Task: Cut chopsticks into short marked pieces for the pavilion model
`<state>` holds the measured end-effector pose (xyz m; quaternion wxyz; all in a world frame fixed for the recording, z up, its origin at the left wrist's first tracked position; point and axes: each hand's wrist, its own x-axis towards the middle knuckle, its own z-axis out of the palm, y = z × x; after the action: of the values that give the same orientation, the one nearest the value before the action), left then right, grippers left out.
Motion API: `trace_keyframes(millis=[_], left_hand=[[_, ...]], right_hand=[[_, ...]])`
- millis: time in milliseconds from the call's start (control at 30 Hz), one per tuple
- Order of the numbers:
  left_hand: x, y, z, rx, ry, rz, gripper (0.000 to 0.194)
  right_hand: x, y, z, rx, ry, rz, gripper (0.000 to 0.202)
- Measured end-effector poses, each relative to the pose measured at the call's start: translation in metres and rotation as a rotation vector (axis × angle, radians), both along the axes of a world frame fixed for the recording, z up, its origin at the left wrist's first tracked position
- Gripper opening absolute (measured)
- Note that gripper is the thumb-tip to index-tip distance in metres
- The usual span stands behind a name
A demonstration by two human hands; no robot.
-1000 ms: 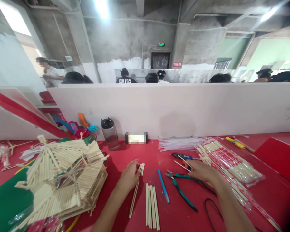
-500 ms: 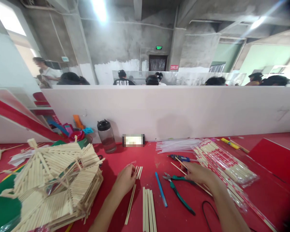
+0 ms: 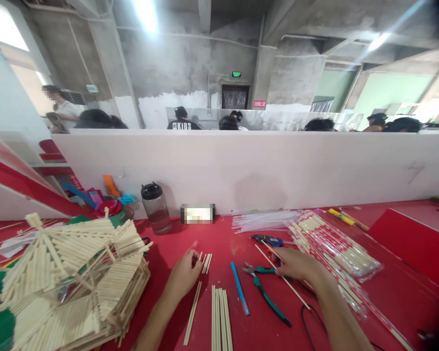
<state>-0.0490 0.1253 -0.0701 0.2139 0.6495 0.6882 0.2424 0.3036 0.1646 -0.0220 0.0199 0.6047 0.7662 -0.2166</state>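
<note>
My left hand [image 3: 186, 272] is closed in a pinch on a short wooden stick [image 3: 200, 255], beside several short stick pieces [image 3: 207, 263] on the red table. Two longer thin sticks [image 3: 192, 313] lie just below it. My right hand [image 3: 296, 264] is closed around a long wooden stick [image 3: 268, 247], whose far end pokes out past the fingers. A second long stick [image 3: 294, 291] slants under this hand; I cannot tell whether the fingers grip it too. Green-handled cutting pliers [image 3: 267, 296] lie open beside the right hand, with a blue pen [image 3: 240, 288] to their left.
A large stick-built model [image 3: 76, 287] fills the left side. Several long sticks [image 3: 221, 319] lie front centre. A glue gun [image 3: 267, 240], clear glue sticks [image 3: 261, 221] and packs of wooden sticks [image 3: 342, 248] lie to the right. A bottle [image 3: 157, 209] stands before the white partition [image 3: 190, 163].
The view has shifted slightly. The lower end of the slanting stick under my right hand has swung towards me. My left hand keeps its pinch by the short pieces.
</note>
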Motion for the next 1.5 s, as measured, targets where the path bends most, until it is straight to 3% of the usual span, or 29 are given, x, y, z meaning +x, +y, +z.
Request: trace_keyframes(millis=[267, 467, 600, 767, 933, 1000, 1167, 1267, 1367, 1500], left_hand=[[0.001, -0.002, 0.0, 0.04, -0.001, 0.055, 0.017], [0.002, -0.003, 0.001, 0.049, 0.004, 0.051, 0.016], [0.002, -0.002, 0.001, 0.048, -0.005, 0.041, 0.017], [0.001, -0.003, -0.002, 0.053, -0.023, 0.044, 0.017], [0.0, -0.004, -0.004, 0.079, -0.04, 0.041, 0.018], [0.0, -0.004, -0.004, 0.076, -0.058, 0.036, 0.019], [-0.005, -0.002, -0.003, 0.099, -0.195, 0.008, 0.023], [-0.005, -0.001, 0.01, 0.157, -0.419, -0.057, 0.03], [0.005, -0.003, 0.034, 0.156, -0.661, -0.14, 0.033], [0.031, -0.014, 0.062, 0.063, -0.742, -0.262, 0.029]], right_hand=[[-0.008, 0.004, -0.011, -0.036, -0.076, 0.044, 0.013], [-0.028, -0.005, 0.01, 0.066, -0.136, 0.078, 0.014], [-0.054, -0.015, 0.026, 0.115, 0.046, 0.187, 0.032], [-0.082, -0.022, 0.015, -0.131, 0.133, 0.259, 0.032], [-0.078, -0.021, 0.005, -0.173, 0.211, 0.217, 0.017], [-0.073, -0.02, 0.01, -0.175, 0.284, 0.215, 0.012], [-0.069, -0.023, 0.031, -0.225, 0.673, 0.271, 0.023], [-0.075, -0.02, 0.035, -0.266, 0.93, 0.196, 0.029], [-0.09, -0.015, 0.027, -0.19, 1.228, 0.003, 0.036], [-0.119, -0.014, 0.01, -0.189, 1.45, -0.172, 0.043]])
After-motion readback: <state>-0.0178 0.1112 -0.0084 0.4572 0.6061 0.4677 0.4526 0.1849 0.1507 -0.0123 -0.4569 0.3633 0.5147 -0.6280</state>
